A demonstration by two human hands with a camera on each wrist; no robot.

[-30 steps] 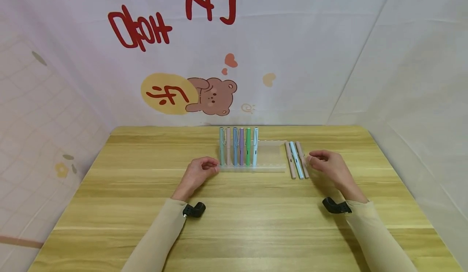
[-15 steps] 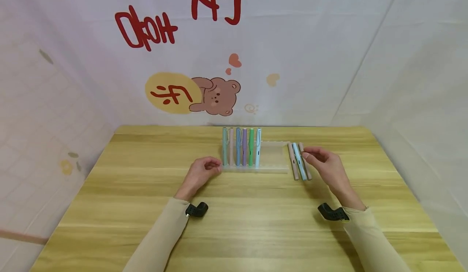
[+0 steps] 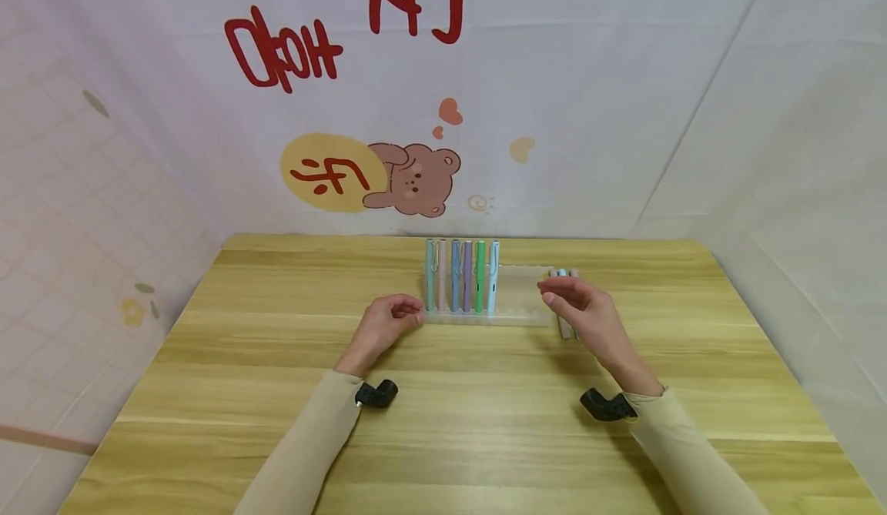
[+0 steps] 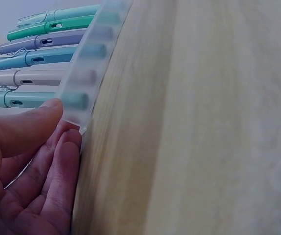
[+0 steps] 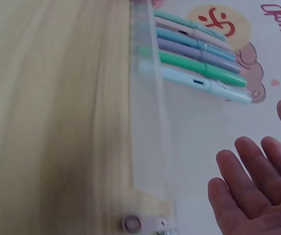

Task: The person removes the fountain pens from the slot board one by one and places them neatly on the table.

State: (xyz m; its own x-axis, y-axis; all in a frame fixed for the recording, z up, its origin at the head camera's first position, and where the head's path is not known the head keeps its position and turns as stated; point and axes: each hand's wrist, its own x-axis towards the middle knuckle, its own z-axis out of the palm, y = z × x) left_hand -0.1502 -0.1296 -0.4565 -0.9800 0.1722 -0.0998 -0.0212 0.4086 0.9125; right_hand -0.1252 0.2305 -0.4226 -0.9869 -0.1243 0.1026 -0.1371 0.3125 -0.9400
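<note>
Since the earlier frames, the right hand (image 3: pixel 589 315) has swung left across the loose pens (image 3: pixel 564 330) toward the bare right part of the clear rack (image 3: pixel 520 319); the left hand (image 3: pixel 386 326) has stayed at the rack's left end. From my end I count six standing pens (image 3: pixel 467 284) in the rack, one each of teal, pale pink, blue, purple, green and light blue, and three loose pens lying on the table (image 3: pixel 443 423) just right of it, two greyish-pink with a light blue between them. The left hand pinches the rack's near corner, thumb above and fingers curled below; the right is spread, thumb well apart from the fingers, and holds nothing. Two black wrist cameras (image 3: pixel 377 393) show, one per arm. The right hand hides much of the loose pens from my head view, and the right wrist view gives me only one pinkish end, blurred and cut off. I can make out no brand on any pen. On the wall cloth (image 3: pixel 589 76), a yellow circle (image 3: pixel 305 188) beside one bear (image 3: pixel 419 180) bears a red character; the large red lettering (image 3: pixel 287 57) above is partly cropped, and I can't read it surely.
</note>
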